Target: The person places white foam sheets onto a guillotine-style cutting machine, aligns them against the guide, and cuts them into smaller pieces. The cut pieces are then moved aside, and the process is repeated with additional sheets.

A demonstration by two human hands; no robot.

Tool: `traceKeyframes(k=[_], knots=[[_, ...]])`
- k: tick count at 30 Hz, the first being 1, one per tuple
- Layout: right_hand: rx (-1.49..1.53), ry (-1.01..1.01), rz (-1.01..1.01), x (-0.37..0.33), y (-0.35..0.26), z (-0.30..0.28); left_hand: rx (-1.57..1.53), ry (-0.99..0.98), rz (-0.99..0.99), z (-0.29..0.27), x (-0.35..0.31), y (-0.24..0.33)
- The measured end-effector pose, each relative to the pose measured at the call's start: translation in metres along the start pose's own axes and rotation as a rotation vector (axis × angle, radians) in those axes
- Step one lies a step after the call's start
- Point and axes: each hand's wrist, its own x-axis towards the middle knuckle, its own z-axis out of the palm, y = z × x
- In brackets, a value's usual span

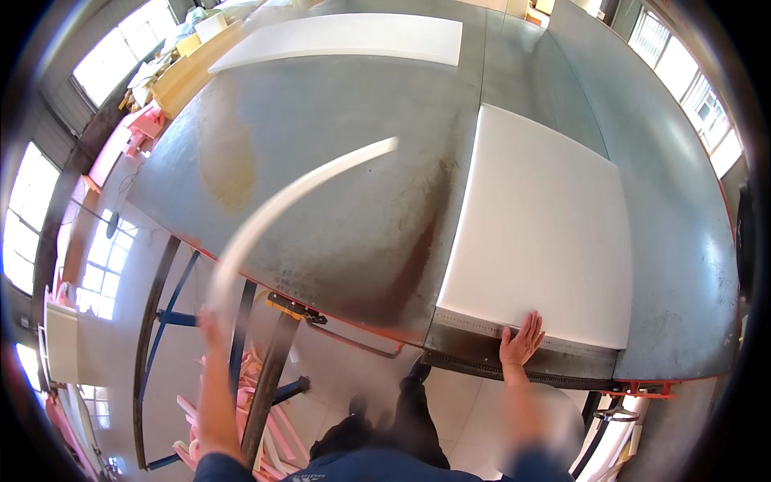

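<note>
While the left hand (213,323) grips a long, thin, curved white foam strip (281,210) arching up and rightward over the grey metal table (337,145), the right hand (520,344) lies open, fingers spread, on the near edge of a flat white foam sheet (538,229).

Long white strip (281,205), blurred and seemingly bent, arcs left of the flat white sheet (538,233), which lies still.

We only get one view here: a head-worn fisheye looking steeply down over the near edge of the metal surface (337,209), close in, facing forward across it, edges bending toward the rim.
</note>
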Motion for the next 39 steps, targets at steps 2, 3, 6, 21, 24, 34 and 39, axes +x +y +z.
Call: traceKeyframes(k=[2,3,6,21,24,34,39], knots=[[-0.019,-0.104,0.003,0.011,-0.012,-0.007,0.603,0.308,0.388,-0.121,-0.027,-0.164],[-0.053,-0.149,-0.012,0.014,-0.018,-0.015,0.905,0.226,0.152,-0.173,-0.071,-0.206],[-0.128,-0.286,0.014,0.024,-0.033,-0.025,0.766,0.004,-0.853,-0.291,-0.174,-0.252],[0.066,-0.696,0.295,0.062,-0.018,-0.029,0.631,-0.172,-0.914,-0.166,-0.043,-0.123],[-0.037,-0.729,0.156,0.1,-0.03,-0.044,0.24,-0.006,-0.649,-0.05,-0.009,-0.062],[0.009,-0.629,0.103,0.062,-0.009,-0.081,-0.484,-0.704,0.343,0.13,-0.072,0.515],[-0.027,-0.47,0.081,0.055,0.025,-0.103,-0.251,-0.797,0.382,0.175,-0.128,0.605]])
